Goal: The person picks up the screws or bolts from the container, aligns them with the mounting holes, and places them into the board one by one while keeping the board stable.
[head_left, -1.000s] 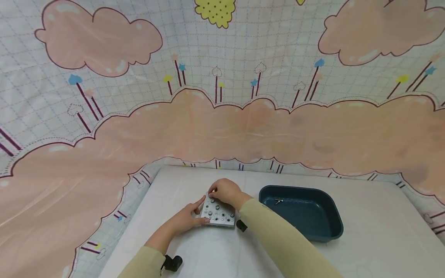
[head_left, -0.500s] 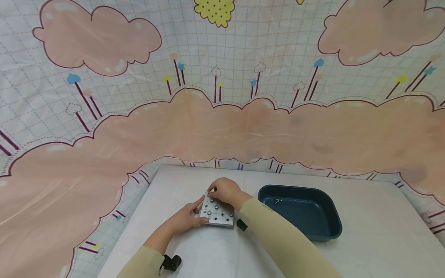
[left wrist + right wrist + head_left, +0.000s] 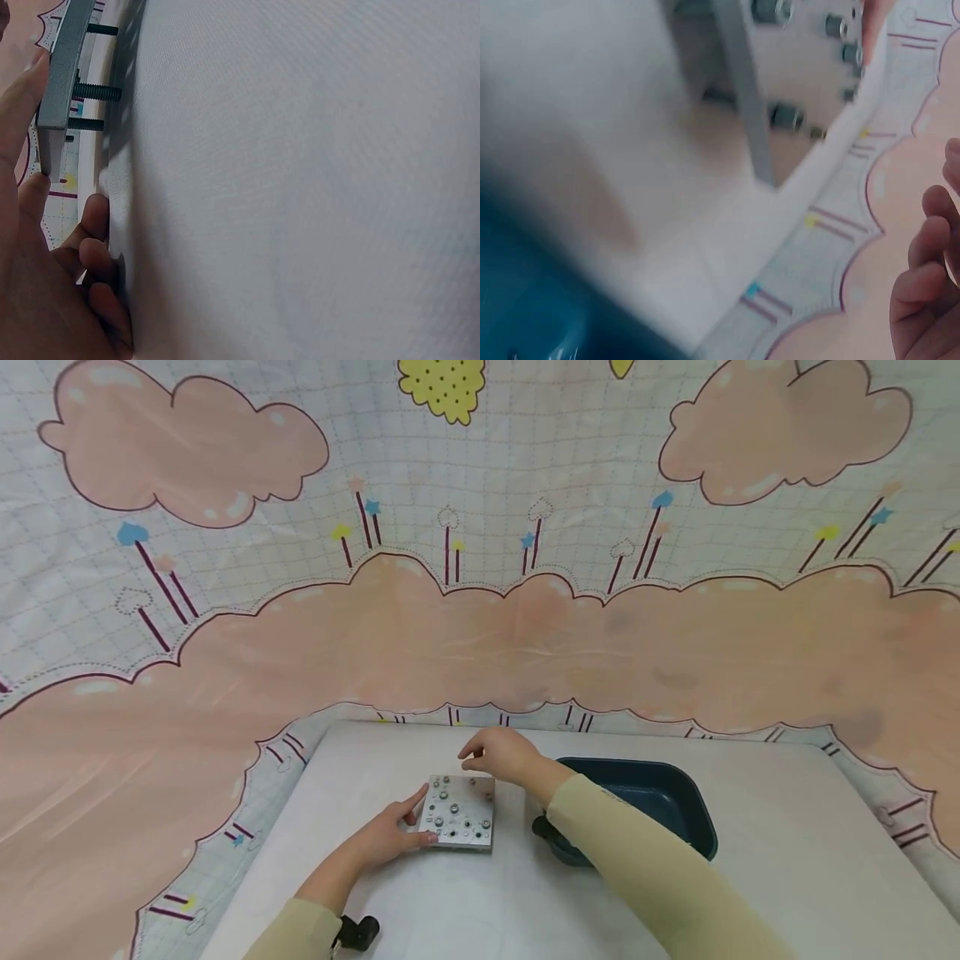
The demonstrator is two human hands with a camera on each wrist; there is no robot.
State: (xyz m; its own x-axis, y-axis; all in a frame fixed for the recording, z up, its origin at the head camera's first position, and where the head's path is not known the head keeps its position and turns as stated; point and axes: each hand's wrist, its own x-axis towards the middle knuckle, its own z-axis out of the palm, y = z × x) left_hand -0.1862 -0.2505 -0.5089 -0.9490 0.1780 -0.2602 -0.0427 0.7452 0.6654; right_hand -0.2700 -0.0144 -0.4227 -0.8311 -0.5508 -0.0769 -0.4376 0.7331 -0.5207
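Note:
A square silver metal plate [image 3: 480, 839] with several bolts [image 3: 454, 808] and holes is at the middle of the table in the head view. My left hand [image 3: 382, 835] holds its left side, thumb at the front corner and index finger farther back. The left wrist view shows threaded bolt shanks [image 3: 97, 91] sticking out beneath the plate [image 3: 64, 82]. Beyond the plate's back right corner, my right hand [image 3: 506, 754] hangs in the air with loosely bent fingers. Nothing shows between its fingers [image 3: 922, 289] in the right wrist view, where the plate [image 3: 739, 82] stands apart from them.
A dark blue plastic tray [image 3: 693, 793] sits right of the plate, partly hidden by the right sleeve [image 3: 637, 868]. White cloth covers the table [image 3: 795, 827]. Behind it hangs a cloud-patterned curtain [image 3: 525, 643]. A black wrist camera [image 3: 358, 933] juts from the left wrist.
My right hand has left the plate's back left corner and moved right and up, uncovering bolts there. The left hand keeps its hold. The head view has shifted slightly.

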